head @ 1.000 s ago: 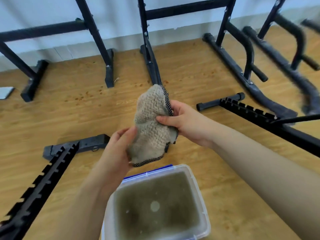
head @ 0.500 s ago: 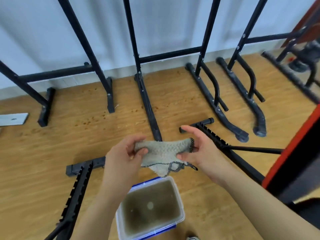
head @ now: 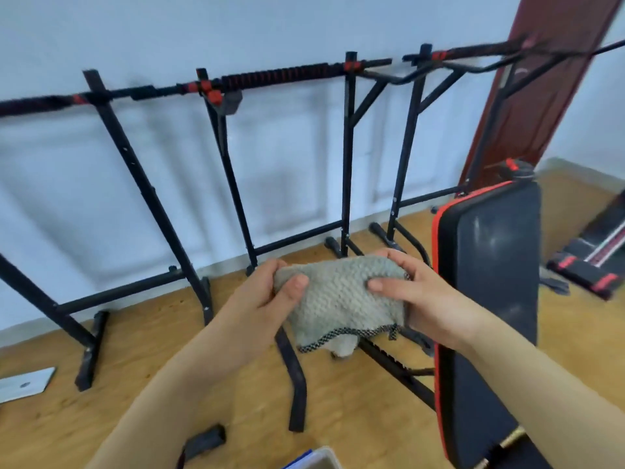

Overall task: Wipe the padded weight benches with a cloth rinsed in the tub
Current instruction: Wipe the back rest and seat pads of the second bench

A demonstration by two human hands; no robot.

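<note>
Fingers of our left hand [head: 267, 296] and right hand [head: 419, 299] curl round the grey cloth [head: 341, 299], held up just beside the padded bench [head: 490, 299], above the tub [head: 321, 460].

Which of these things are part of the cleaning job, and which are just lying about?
In the job: cloth, gripped by left hand and right hand; bench; tub, only its corner in view.
Lying about: racks; metal plate.
</note>
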